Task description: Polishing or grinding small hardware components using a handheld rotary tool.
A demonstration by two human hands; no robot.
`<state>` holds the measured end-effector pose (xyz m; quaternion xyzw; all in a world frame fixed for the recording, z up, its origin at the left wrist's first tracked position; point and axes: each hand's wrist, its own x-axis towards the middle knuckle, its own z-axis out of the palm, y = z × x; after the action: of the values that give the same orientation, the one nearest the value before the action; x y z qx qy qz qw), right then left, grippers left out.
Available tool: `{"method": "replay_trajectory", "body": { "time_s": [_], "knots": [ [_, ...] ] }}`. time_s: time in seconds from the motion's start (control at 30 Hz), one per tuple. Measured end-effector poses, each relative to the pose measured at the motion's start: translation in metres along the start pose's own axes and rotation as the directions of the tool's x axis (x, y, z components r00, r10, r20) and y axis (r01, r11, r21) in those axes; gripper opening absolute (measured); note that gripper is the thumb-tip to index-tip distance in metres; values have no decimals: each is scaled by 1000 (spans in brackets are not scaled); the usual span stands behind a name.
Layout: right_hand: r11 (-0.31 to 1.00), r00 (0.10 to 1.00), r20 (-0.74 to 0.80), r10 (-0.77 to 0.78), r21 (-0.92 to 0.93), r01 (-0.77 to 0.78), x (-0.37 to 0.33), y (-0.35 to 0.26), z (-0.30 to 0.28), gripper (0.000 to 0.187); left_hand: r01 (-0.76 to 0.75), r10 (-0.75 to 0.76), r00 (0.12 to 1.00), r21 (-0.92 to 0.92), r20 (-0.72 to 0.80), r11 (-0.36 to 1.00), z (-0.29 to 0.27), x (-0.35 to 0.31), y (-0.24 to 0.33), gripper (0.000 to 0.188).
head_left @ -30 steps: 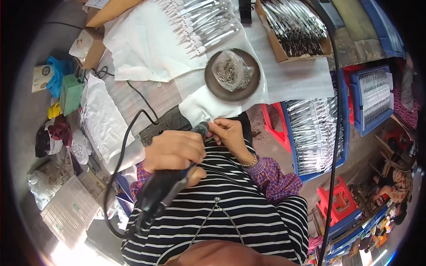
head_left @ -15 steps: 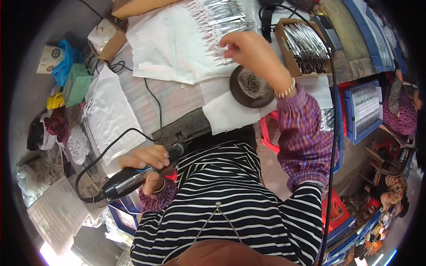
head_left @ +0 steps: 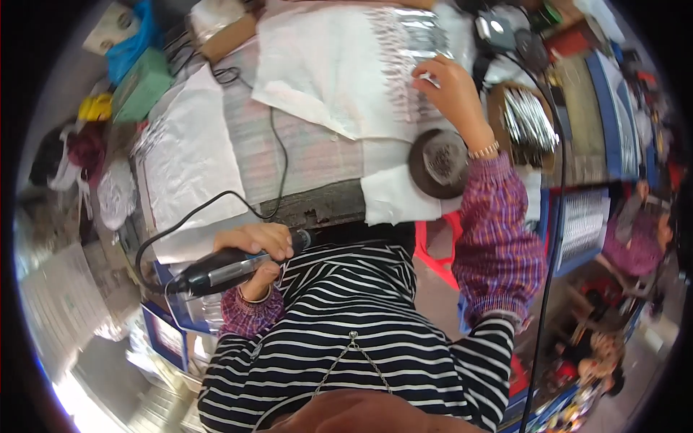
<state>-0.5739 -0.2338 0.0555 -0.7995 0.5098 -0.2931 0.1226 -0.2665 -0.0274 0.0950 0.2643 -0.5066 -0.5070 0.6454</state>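
My left hand [head_left: 254, 245] grips a black and silver corded rotary tool [head_left: 229, 265] close to my striped shirt, its tip pointing toward the table edge. My right hand [head_left: 449, 88] reaches far across the table and rests on a row of small shiny metal pieces [head_left: 408, 58] laid out on white paper [head_left: 325, 72]; whether it pinches one piece I cannot tell. A dark round dish [head_left: 439, 164] with small bits in it sits just under my right wrist.
A box of metal pieces [head_left: 528, 123] stands right of the dish. White sheets [head_left: 189, 162] cover the table's left; the tool's black cord [head_left: 278, 159] runs across it. Blue trays [head_left: 581, 224] and a red stool [head_left: 437, 249] lie at right. Another person [head_left: 635, 238] sits far right.
My right hand left the tool's tip, swung up over the dish and now rests on the laid-out metal pieces. My left hand with the tool has lowered to the left.
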Motion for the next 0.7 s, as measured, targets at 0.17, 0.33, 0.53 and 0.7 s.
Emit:
{"method": "replay_trajectory", "body": {
  "time_s": [0.17, 0.33, 0.53, 0.7],
  "knots": [
    [931, 996, 63, -57, 363, 30, 21, -86, -9, 15, 44, -46, 999, -103, -14, 994, -13, -4, 1, 38],
    [833, 952, 155, -264, 534, 144, 60, -167, 16, 16, 94, -95, 995, -82, -13, 992, -25, -17, 25, 38],
    [811, 843, 293, -451, 528, 251, 119, -244, 95, 19, 18, -42, 981, -127, -189, 992, -37, -34, 38, 31],
    [776, 786, 212, -581, 437, 456, 164, -297, 203, 23, 53, -87, 977, -170, -196, 984, -60, -42, 50, 29]
  ]
}}
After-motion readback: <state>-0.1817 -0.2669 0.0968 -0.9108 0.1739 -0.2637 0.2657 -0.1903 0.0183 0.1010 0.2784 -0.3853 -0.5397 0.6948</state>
